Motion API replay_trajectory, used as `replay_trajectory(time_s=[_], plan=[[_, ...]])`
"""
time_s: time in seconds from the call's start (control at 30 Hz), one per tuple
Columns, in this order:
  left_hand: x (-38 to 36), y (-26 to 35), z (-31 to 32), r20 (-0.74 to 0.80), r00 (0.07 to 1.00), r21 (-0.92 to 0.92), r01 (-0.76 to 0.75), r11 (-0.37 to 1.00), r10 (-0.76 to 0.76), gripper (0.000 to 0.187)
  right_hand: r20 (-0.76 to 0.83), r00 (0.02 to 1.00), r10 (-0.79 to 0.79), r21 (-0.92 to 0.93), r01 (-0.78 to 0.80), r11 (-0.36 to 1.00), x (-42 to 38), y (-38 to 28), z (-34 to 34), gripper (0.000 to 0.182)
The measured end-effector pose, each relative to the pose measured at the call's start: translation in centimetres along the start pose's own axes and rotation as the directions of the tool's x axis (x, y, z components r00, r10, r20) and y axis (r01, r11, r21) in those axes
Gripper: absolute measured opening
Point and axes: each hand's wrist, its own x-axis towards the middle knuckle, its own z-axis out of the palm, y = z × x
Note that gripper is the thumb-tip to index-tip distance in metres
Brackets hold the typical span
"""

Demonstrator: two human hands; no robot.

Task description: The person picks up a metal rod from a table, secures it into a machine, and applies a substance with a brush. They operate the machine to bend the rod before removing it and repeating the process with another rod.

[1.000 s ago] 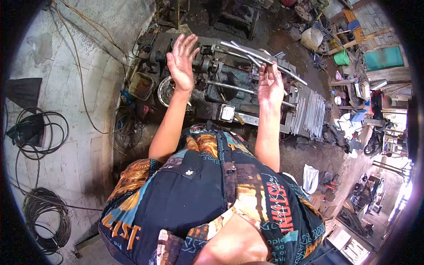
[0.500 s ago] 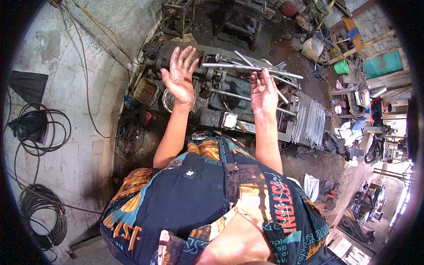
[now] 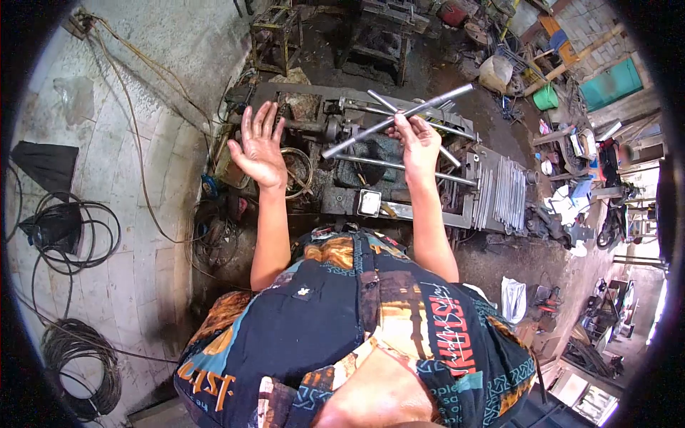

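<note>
My right hand [image 3: 419, 146] is closed on a long metal rod [image 3: 442, 98], pinching it near its middle. The rod slants over the machine, its right end farther from me. My left hand [image 3: 260, 153] holds nothing, its fingers spread and palm showing. It hovers near a round pan [image 3: 297, 171], apart from the rod. Below both hands lies a greasy metal machine bed [image 3: 335, 201] with long bars across it. One bar [image 3: 371, 162] runs just under my right hand.
Several thin metal rods [image 3: 508, 196] lie side by side at the machine's right end. A small white tray [image 3: 369, 203] sits on the near edge. Coiled cables [image 3: 78, 364] hang along the left wall. A metal stand [image 3: 277, 43] is at the far side.
The rod has turned from nearly level to slanted, its right end swinging away from me. My right fingers have closed round it. My left hand has moved left and slightly closer to me.
</note>
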Motion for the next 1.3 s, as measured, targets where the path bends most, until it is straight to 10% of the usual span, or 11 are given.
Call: replay_trajectory(time_s=[0.13, 0.2, 0.47, 1.07, 1.3], plan=[[-0.1, 0.0, -0.3, 0.015, 1.0, 0.015, -0.006, 1.0, 0.005, 0.078, 0.163, 0.98, -0.117, -0.356, 0.169, 0.919, 0.6, -0.5, 0.2, 0.017], [-1.3, -2.5, 3.6, 0.019, 1.0, 0.037, 0.01, 0.999, -0.011, 0.075, 0.348, 0.923, -0.166, -0.714, 0.375, 0.591, 2.1, -4.4, -2.5, 0.022], [-4.5, -7.7, 10.2, 0.078, 0.996, 0.084, 0.034, 0.996, -0.041, 0.08, 0.587, 0.796, -0.145, -0.757, 0.604, 0.25, 3.2, -7.8, -6.2, 0.021], [-6.7, -9.9, 10.6, 0.099, 0.986, 0.088, 0.124, 0.988, -0.132, 0.08, 0.584, 0.809, -0.068, -0.785, 0.584, 0.208, -0.6, -6.3, -7.1, 0.019], [-8.8, -13.5, 11.2, 0.13, 0.961, 0.043, 0.242, 0.969, -0.245, 0.08, 0.416, 0.908, -0.049, -0.833, 0.402, 0.381, -0.5, -5.4, -11.5, 0.018]])
